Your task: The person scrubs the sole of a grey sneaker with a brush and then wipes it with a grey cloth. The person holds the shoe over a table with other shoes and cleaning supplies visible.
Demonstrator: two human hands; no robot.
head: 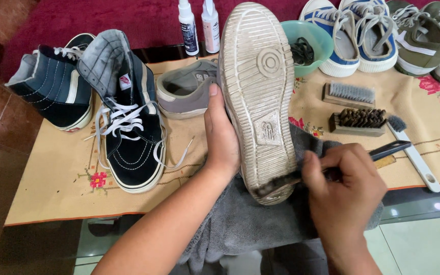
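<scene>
Against the left hand [222, 137], a pale shoe [258, 97] stood upended with its ribbed sole facing the camera, the palm and thumb pressed along its near edge, a steadying grip rather than a closed one. Just right of that, the right hand [345, 186] was clenched round the dark handle of a small brush [281, 183], whose bristles met the sole at its lower end. Beneath both hands lay a grey towel [245, 219], bunched under the shoe.

Left of the left hand lay a black high-top with loose white laces [133, 137], with a second dark high-top [57, 91] farther left. Beyond the upended shoe rested a grey shoe [187, 91] and two small bottles [199, 25]. Up and right of the right hand were a green bowl [309, 43], two wooden brushes [355, 109] and a white-handled brush [416, 158], all on a tan embroidered cloth [52, 188] over the bench.

The shoe looked likely to twist or slide down the towel if the brush pushed hard, since only one flat hand braced it. Grit could also flick onto the clean pairs nearby.
</scene>
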